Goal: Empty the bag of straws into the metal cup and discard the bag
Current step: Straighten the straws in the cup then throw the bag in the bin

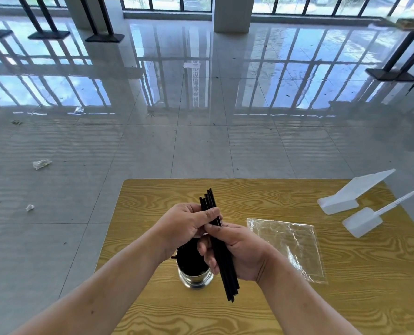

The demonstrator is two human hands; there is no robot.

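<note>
Both hands hold a bundle of black straws above the table, tilted from upper left to lower right. My left hand grips the upper part of the bundle. My right hand grips it lower down, with the straw ends sticking out below the palm. The metal cup stands upright on the table right under my hands, its dark inside partly hidden by them. The clear plastic bag lies flat on the table to the right of my right hand.
The wooden table ends close behind my hands and at the left near the cup. Two white plastic stands sit at its far right corner. Scraps of litter lie on the glossy tiled floor.
</note>
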